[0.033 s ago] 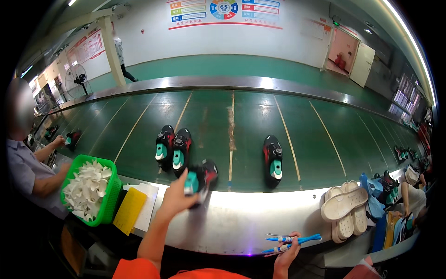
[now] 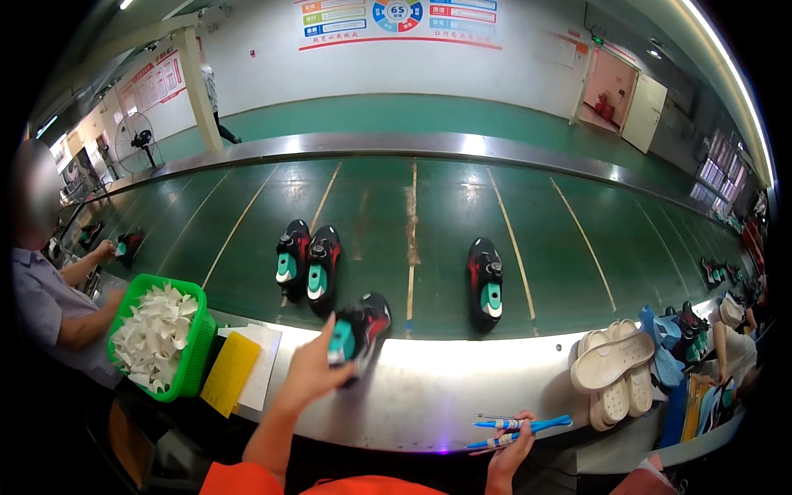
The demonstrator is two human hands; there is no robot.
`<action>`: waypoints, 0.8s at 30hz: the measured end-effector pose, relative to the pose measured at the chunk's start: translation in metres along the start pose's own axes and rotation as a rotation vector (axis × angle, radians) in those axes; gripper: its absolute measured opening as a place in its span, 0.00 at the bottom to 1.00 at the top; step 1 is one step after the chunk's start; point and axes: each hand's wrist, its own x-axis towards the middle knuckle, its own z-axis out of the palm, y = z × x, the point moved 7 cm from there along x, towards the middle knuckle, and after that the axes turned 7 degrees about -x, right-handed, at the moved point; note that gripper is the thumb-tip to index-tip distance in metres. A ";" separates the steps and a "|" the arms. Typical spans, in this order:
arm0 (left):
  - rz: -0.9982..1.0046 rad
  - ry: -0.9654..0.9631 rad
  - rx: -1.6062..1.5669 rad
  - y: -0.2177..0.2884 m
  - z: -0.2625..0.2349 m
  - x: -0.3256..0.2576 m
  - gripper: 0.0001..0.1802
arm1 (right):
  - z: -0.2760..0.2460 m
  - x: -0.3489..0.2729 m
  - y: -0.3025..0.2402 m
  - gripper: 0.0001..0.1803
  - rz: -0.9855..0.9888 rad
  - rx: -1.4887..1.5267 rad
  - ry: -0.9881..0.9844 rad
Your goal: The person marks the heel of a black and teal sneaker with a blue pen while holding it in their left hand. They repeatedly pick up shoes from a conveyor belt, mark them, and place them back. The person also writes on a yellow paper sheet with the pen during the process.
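Note:
In my left hand (image 2: 312, 373) is a black shoe (image 2: 373, 318) with red and teal parts, gripped at the heel over the metal edge of the belt. Its toe points away and a little right. Blue pens (image 2: 540, 425) and a thin metal-tipped stick lie in the closed fingers of my right hand (image 2: 516, 450), low over the bench edge. A pair of matching shoes (image 2: 322, 268) stands on the green belt beyond my left hand, toes away from me. Farther right on the belt stands one more such shoe (image 2: 485, 285).
A green basket (image 2: 198, 351) of white scraps stands at the left, beside a yellow card (image 2: 229, 375) and white sheets. Off-white shoe soles (image 2: 610, 363) are stacked at the right on the metal ledge (image 2: 462, 371). Co-workers sit at far left and far right.
The shoe in my left hand has moved slightly down and right, toward me, and looks less blurred. My right hand has hardly moved.

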 end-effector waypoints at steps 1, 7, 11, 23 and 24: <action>0.001 0.042 0.031 0.007 0.003 -0.026 0.48 | 0.003 -0.002 0.001 0.11 -0.002 -0.002 -0.014; -0.057 -0.118 0.179 0.029 0.057 -0.092 0.56 | 0.025 -0.005 0.005 0.11 0.003 -0.026 -0.094; -0.367 -0.278 -0.109 -0.008 0.045 -0.037 0.53 | 0.025 -0.006 -0.004 0.11 -0.028 -0.045 -0.042; -0.079 -0.071 -0.793 0.004 0.057 0.063 0.22 | 0.034 -0.021 -0.027 0.20 -0.064 -0.146 -0.028; 0.006 -0.046 -0.781 0.033 0.038 0.045 0.20 | 0.040 -0.023 -0.033 0.21 -0.072 -0.130 -0.004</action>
